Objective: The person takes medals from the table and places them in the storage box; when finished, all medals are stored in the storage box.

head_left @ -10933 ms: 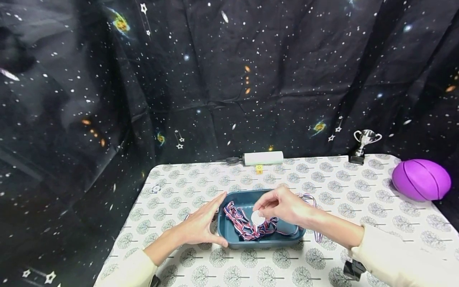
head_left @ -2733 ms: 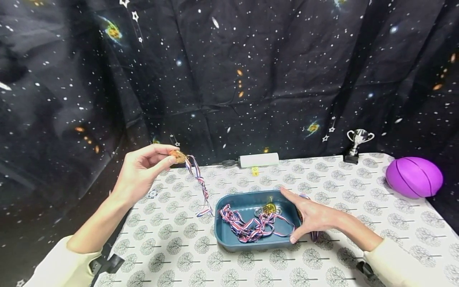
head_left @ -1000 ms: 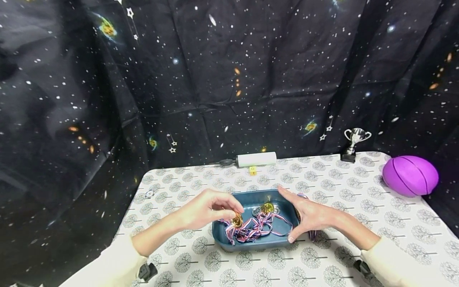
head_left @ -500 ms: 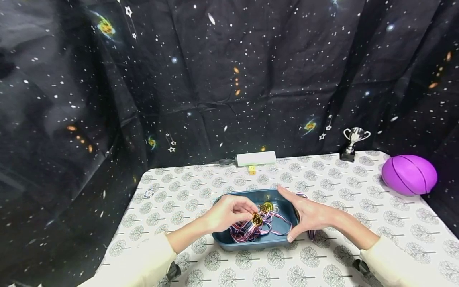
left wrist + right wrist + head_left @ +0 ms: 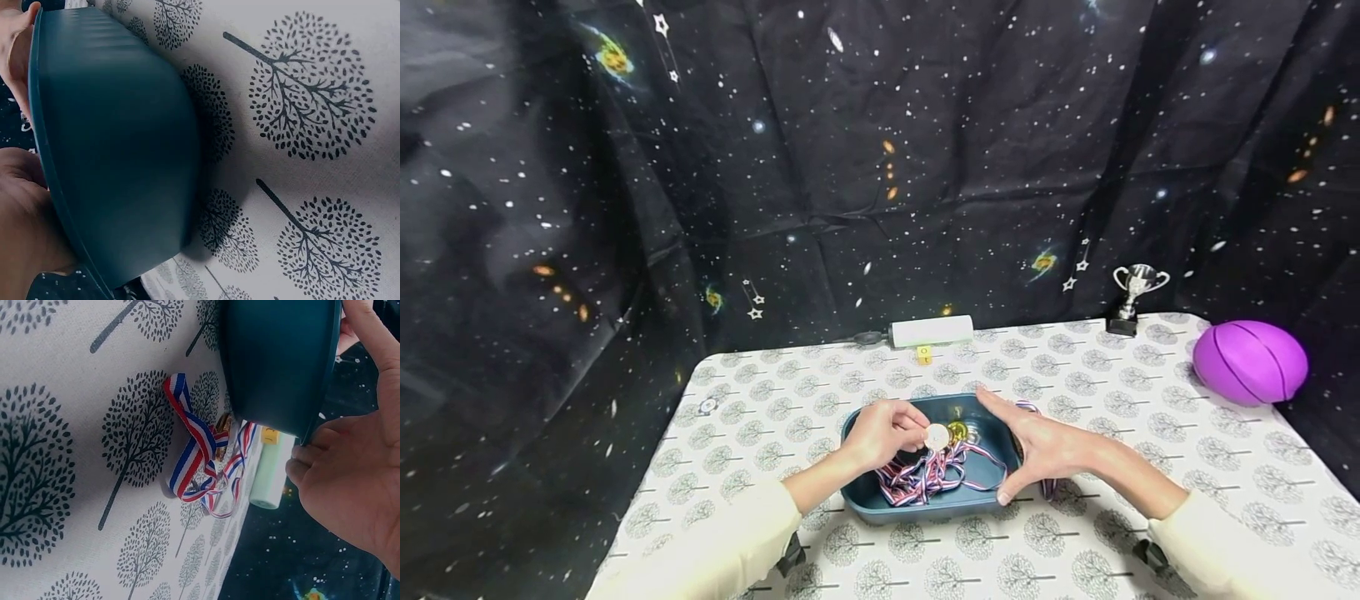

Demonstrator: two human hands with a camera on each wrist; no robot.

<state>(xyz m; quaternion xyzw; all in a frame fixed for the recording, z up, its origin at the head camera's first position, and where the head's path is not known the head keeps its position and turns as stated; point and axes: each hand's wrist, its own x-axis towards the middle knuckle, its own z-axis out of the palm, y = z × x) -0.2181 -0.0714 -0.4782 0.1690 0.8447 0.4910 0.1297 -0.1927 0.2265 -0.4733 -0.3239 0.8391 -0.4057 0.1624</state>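
Note:
In the head view, my left hand (image 5: 880,435) is over the teal bin (image 5: 936,512), pinching a round medal (image 5: 937,437) whose face looks pale with glare. Under it a heap of red, white and blue ribbons (image 5: 916,485) covers the bin's floor. Beyond lies a gold medal (image 5: 957,431) near the back wall, with a silver one (image 5: 973,437) beside it. My right hand (image 5: 1051,450) holds the bin's right end, thumb on the front rim and fingers at the back. The right wrist view shows those fingertips (image 5: 299,470) bent at the rim.
Outside the bin's right end, a striped ribbon (image 5: 194,459) lies on the patterned cloth with a gold medal (image 5: 222,434). At the back are a white cylinder (image 5: 931,331), a yellow block (image 5: 924,355) and a silver trophy cup (image 5: 1137,283). A purple ball (image 5: 1250,362) sits far right.
My left hand brought a gold medal with its ribbon from above the table's left side into the bin, then moved right and the medal turned. My right hand stays on the bin's end.

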